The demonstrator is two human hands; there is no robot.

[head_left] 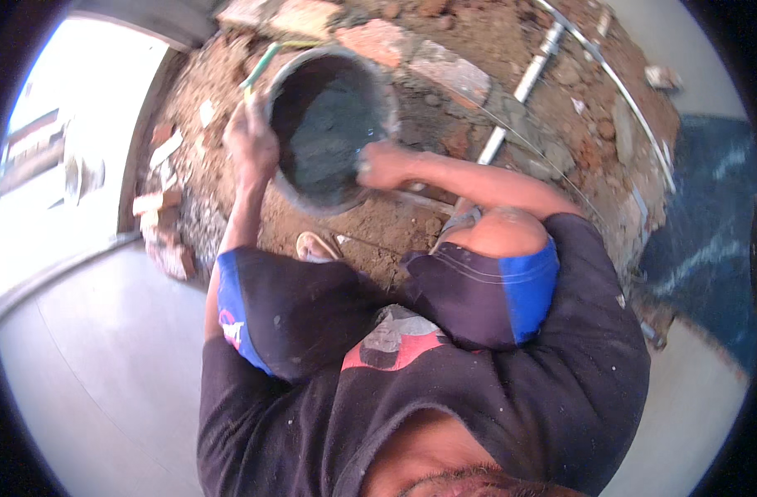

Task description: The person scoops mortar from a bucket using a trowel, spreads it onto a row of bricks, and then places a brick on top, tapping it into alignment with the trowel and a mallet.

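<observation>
A round dark bucket [384, 93] stands ahead of me with wet grey mortar [333, 128] in it. At its left side is my left hand [252, 142], its fingers closed around the lower end of a thin green-and-yellow stick [261, 66] that points up past the rim. My right hand [382, 164] is curled into a fist over the bucket's right edge. Motion blurs it, and whatever it may hold is hidden. Both my arms reach around my bent knees.
Broken bricks [450, 73] and loose soil [420, 228] surround the bucket. White pipes [532, 74] run along the right. A dark blue-green slab [701, 232] lies at far right, a bright doorway [72, 124] at left. Pale tiled floor [96, 356] spreads at lower left.
</observation>
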